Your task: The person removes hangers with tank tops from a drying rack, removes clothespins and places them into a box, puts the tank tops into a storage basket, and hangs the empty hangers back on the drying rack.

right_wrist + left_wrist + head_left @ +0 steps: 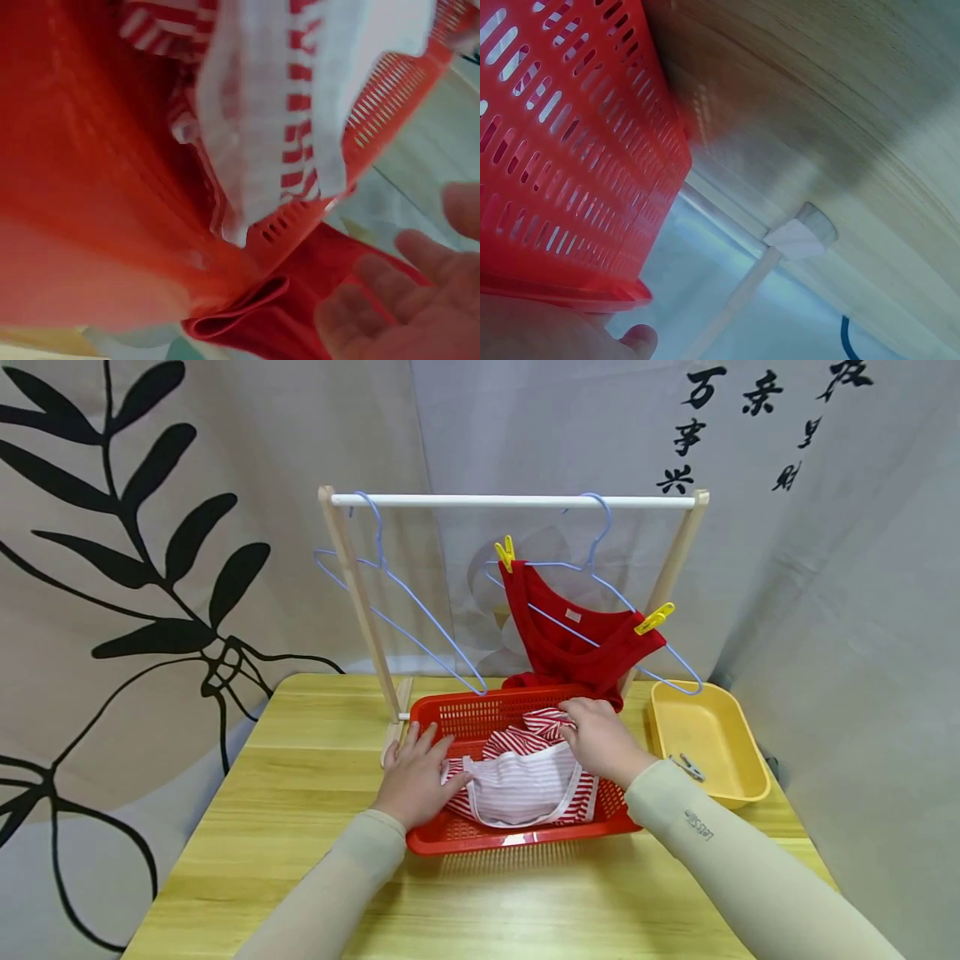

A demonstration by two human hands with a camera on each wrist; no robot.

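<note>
A red-and-white striped garment with a white inner side point(521, 789) lies bunched in a red plastic basket point(517, 841). My left hand point(420, 777) is over the basket's left rim with its fingers spread, the thumb beside the garment's edge. The left wrist view shows part of that hand point(547, 330) by the slotted basket wall point(577, 150). My right hand point(607, 739) reaches over the basket's right side near the striped cloth. In the right wrist view its fingers point(375, 289) are loosely extended, with nothing visible between them, in front of red cloth point(307, 285).
Behind the basket stands a wooden rack with a white rod point(517, 502). A blue hanger point(420, 602) hangs at left; another holds a red top point(577, 635) with yellow clothespins point(655, 618). A yellow tray point(712, 727) at right holds a grey clothespin point(687, 767).
</note>
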